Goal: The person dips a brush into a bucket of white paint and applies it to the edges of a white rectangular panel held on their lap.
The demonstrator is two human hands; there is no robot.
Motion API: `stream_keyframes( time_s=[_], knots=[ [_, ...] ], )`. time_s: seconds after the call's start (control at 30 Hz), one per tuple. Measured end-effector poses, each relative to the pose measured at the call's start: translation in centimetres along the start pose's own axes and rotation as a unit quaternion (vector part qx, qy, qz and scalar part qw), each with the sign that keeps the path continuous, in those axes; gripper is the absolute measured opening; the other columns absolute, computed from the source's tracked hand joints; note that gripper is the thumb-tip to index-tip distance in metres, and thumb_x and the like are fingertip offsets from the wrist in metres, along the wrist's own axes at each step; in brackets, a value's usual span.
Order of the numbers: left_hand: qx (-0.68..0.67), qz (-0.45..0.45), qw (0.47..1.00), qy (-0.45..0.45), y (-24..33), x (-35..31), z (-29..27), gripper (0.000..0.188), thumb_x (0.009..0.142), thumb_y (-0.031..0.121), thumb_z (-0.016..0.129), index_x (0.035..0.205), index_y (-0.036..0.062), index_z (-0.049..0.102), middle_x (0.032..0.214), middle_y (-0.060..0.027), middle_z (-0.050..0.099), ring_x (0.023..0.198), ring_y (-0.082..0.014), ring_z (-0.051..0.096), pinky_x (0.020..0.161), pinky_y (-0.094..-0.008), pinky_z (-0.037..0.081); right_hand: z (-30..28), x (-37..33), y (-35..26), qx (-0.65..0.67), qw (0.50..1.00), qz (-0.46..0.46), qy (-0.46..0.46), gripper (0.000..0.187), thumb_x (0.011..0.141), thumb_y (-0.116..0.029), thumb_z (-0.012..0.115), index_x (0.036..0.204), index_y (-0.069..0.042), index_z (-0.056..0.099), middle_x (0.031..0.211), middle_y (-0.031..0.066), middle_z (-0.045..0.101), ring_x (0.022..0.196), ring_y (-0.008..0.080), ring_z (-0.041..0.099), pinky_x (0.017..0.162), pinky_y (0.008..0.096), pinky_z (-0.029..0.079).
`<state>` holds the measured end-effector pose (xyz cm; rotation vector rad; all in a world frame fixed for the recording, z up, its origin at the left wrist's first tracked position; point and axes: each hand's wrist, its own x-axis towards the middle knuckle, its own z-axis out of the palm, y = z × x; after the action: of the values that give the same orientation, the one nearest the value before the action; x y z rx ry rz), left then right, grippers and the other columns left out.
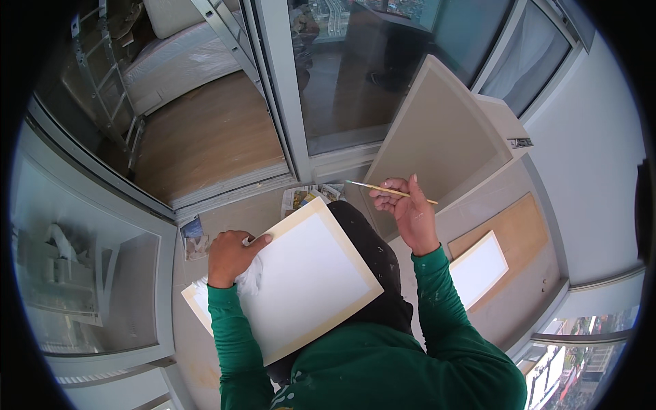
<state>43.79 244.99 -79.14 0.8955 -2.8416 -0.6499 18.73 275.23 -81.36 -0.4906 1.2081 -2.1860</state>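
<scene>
A flat white panel with a cream border (321, 263) lies tilted across my lap. My left hand (236, 256) grips its upper left edge, thumb on the border, fingers curled. A crumpled white cloth (250, 279) hangs from under that hand onto the panel; how the fingers hold it is partly hidden. In my right hand (408, 212), palm turned up, is a thin paintbrush (374, 186). Its wooden handle passes across the fingers, and its tip points left, above and apart from the panel's upper right corner.
A large cream cabinet door or panel (437, 143) leans against the glass ahead. To the right, a smaller white panel (480, 270) lies on a brown board (529, 229). Newspaper (301, 198) is on the floor beyond my knees. A metal ladder (109, 82) stands past the sliding-door track.
</scene>
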Motion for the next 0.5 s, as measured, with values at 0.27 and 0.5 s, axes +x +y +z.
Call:
stream_keyframes(
  time_s=[0.27,0.5],
  knots=[
    [-0.093,-0.157,0.978,0.097,-5.2,-6.4,-5.5,0.058,0.09,0.052,0.087,0.098,-0.0055,0.083,0.069,-0.0161,0.072,0.065,-0.0201,0.067,0.065,-0.0379,0.055,5.3,8.3,0.7,-0.069,0.991,0.018,-0.116,0.068,0.119,-0.057,0.027,0.135,-0.001,0.061,0.076,0.007,0.064,0.087,0.0234,0.071,0.094,0.0408,0.056],
    [-0.223,-0.25,0.926,0.176,-11.1,-9.8,-7.0,0.056,0.092,0.046,0.088,0.094,-0.0092,0.078,0.079,-0.009,0.072,0.074,-0.0161,0.063,0.072,-0.0323,0.053,8.5,15.6,18.4,-0.496,0.791,0.218,-0.284,0.068,0.111,-0.062,0.047,0.12,-0.001,0.075,0.085,0.0132,0.07,0.076,0.0256,0.069,0.072,0.0411,0.056]
  ],
)
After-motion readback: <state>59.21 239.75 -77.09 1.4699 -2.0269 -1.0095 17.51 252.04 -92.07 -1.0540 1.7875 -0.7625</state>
